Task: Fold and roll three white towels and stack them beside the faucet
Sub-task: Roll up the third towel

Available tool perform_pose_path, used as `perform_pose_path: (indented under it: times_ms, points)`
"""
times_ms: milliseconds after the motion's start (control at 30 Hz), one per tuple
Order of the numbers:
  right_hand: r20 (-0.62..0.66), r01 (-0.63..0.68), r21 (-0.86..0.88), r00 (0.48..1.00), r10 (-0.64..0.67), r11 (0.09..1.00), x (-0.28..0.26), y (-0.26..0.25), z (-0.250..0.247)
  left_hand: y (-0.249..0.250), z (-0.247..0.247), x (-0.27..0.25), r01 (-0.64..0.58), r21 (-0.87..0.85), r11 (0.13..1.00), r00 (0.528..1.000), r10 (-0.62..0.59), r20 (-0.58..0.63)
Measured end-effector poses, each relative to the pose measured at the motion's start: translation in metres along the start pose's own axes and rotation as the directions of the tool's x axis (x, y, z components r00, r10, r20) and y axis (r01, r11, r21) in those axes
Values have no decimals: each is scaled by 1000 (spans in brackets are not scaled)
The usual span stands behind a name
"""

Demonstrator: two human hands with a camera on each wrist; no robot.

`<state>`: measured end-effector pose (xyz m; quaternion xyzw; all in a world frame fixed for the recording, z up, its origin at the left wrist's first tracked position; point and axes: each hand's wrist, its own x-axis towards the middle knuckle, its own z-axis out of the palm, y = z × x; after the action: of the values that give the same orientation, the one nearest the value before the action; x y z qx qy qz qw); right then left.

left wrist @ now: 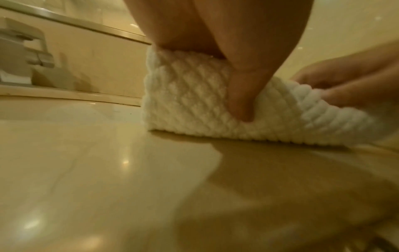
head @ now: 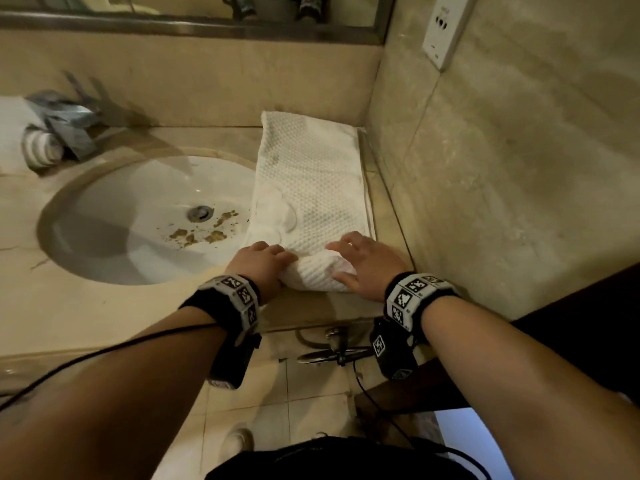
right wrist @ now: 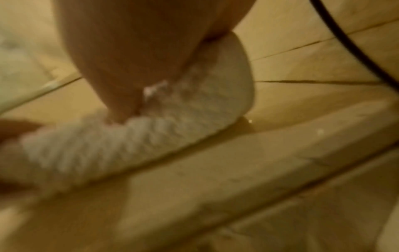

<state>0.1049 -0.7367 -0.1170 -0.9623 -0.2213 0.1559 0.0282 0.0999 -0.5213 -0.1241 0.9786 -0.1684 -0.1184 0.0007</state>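
While both hands sit at the near end of one white towel (head: 311, 181), the left hand (head: 258, 263) curls over the left side of the started roll and the right hand (head: 363, 263) lies on its right side, fingers spread across the top and thumb against the near face. From the left wrist view, a left thumb (left wrist: 241, 95) presses into the front of the roll, gripping the cloth; the right wrist view is blurred, yet it shows the right hand's thumb dug into the towel too, so both hands hold it.

That towel is folded into one long narrow strip with a raised waffle weave, thick and soft, its near end turned over into a low, plump roll. Its far part lies flat on the bench (head: 104, 317), running away toward the back wall, between the sink (head: 138, 220) and the side wall, with its left edge lapping the basin rim.

One round white basin, smooth and glossy, holds brown specks near its single metal drain (head: 199, 213). The bench is polished beige stone. One angular metal faucet (head: 65, 123) stands at the far left; just beside it lies one rolled towel (head: 40, 147), its spiral end showing. One white wall socket (head: 446, 29) is fixed on the tiled side wall.
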Motion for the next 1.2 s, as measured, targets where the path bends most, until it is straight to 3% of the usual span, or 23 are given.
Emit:
perform_pose_path:
  times_ms: [100, 267, 367, 433, 567, 633, 700, 767, 867, 1000, 1100, 1200]
  points:
    - [-9, 66, -136, 998, -68, 989, -15, 3, 12, -3, -12, 11, -5, -33, 999, 996, 8, 93]
    - [19, -34, 44, 999, 33, 998, -5, 0, 4, -5, -21, 13, -9, -65, 998, 980, 22, 199]
    - [205, -94, 240, 978, 44, 966, 3, 3, -8, -6, -20, 4, -16, -29, 999, 994, 19, 111]
    - [309, -151, 335, 950, 43, 930, 10, 5, -13, -6, -14, -7, -30, 81, 996, 999, 28, 24]
    - [380, -176, 385, 925, 18, 906, 15, 3, -13, -6, 4, -16, -36, 301, 953, 999, 41, -11]
    - [311, -108, 277, 950, 17, 955, 13, 3, -11, -2, 7, -11, -7, 293, 956, 1000, 14, -19]
    - [113, 2, 62, 994, -9, 998, 7, 5, -6, 1, 4, -4, -1, 269, 963, 1000, 1, 1]
    - [-45, 59, -51, 997, -62, 997, 0, 8, 1, 2, -1, 5, 0, 242, 970, 999, -8, 32]
    - [-23, 90, -99, 995, -92, 991, -10, 4, 15, 3, -7, 14, -2, 207, 978, 995, -19, 96]
    - [-77, -30, -2, 997, 30, 1000, -3, -4, 15, 2, -13, 20, 8, 137, 991, 984, -33, 178]
    - [110, -113, 178, 989, 95, 978, 8, 4, -6, -3, -15, 16, -12, 52, 999, 985, 3, 173]
    - [336, -174, 277, 939, 75, 945, 19, 11, -15, -4, -11, 5, -81, 35, 996, 990, 76, 121]
